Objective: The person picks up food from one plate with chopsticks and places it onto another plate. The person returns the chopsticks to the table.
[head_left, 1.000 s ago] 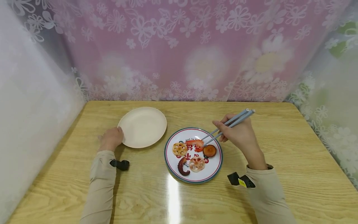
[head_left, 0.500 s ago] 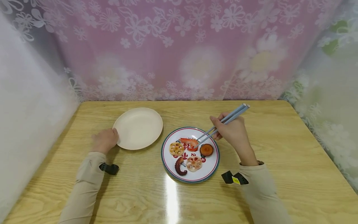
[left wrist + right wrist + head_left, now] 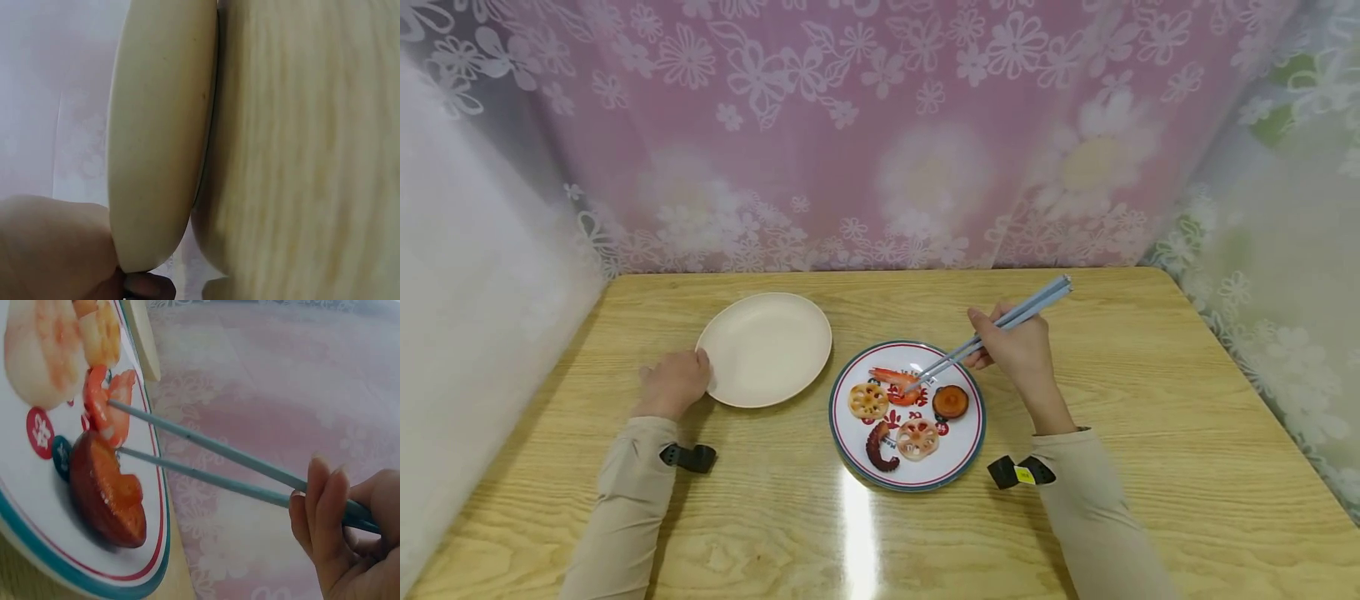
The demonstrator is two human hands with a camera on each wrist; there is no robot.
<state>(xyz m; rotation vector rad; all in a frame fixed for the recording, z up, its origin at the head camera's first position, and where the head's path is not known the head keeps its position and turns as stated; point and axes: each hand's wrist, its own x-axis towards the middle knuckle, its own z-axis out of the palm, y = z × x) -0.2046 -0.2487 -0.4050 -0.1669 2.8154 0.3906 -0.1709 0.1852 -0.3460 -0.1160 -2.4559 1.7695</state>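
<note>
My right hand holds a pair of blue-grey chopsticks, their tips at an orange-red shrimp on a white plate with a teal rim. In the right wrist view one tip overlaps the shrimp and the other lies beside it. A brown mushroom cap, two lotus root slices, one left and one in front, and a dark octopus tentacle share that plate. My left hand grips the left edge of a plain beige plate, thumb over the rim and fingers underneath.
Both plates rest on a light wooden table, the beige one farther back and left. A pink floral curtain hangs behind the table, with pale curtains on both sides. Black straps with small devices sit at the wrists.
The chopstick tips have come closer together and moved left onto the shrimp, which has shifted slightly left on its plate. The left hand stays on the beige plate's edge. The whole view has shifted a little.
</note>
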